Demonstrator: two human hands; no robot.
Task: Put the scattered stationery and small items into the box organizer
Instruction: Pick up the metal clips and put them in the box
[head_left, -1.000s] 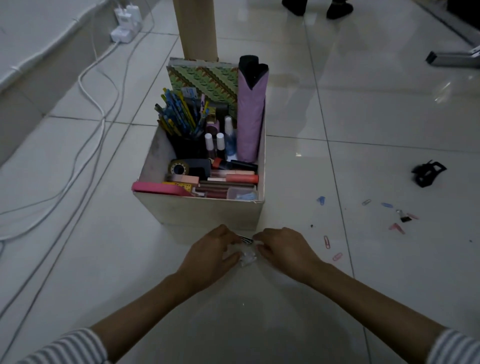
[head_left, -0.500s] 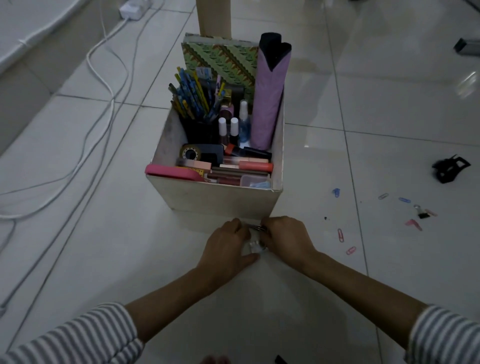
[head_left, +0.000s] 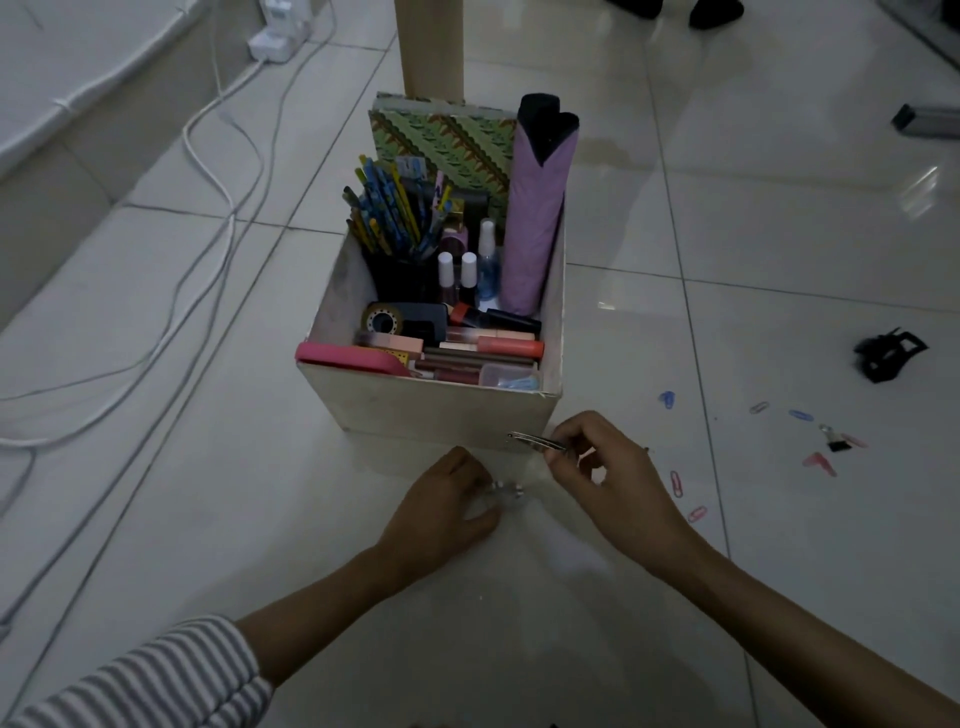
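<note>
Head view, floor scene. The two hands, joined half a second ago over a small glinting item in front of the box, have separated. The right hand (head_left: 613, 478) has risen to centre right of the frame with a slender metal clip (head_left: 535, 441) pinched between its fingers. The left hand (head_left: 441, 514) stays low at the centre of the frame, its fingers curved about the small glinting item (head_left: 506, 491) on the floor (head_left: 208, 519); whether they actually grip it cannot be told.

The separation suggests that the clip has been freed from the other item and is ready to go into the box organizer (head_left: 441, 410), whose front wall stands directly behind it.

The clip is thin, silvery and elongated. It is held roughly level, its free end pointing toward the left of the frame across the lower right corner of the box front, below the rim and still outside the box.

The box itself, at the centre of the frame, is already crowded:
- pencils in a dark cup;
- a patterned notebook;
- a purple folded umbrella (head_left: 535, 218);
- small bottles, a tape dispenser and cosmetic tubes.

Still scattered at the right of the frame are several paper clips (head_left: 675, 483), a binder clip (head_left: 834, 441) and a black claw clip (head_left: 891, 356). The task therefore appears well advanced but unfinished.
</note>
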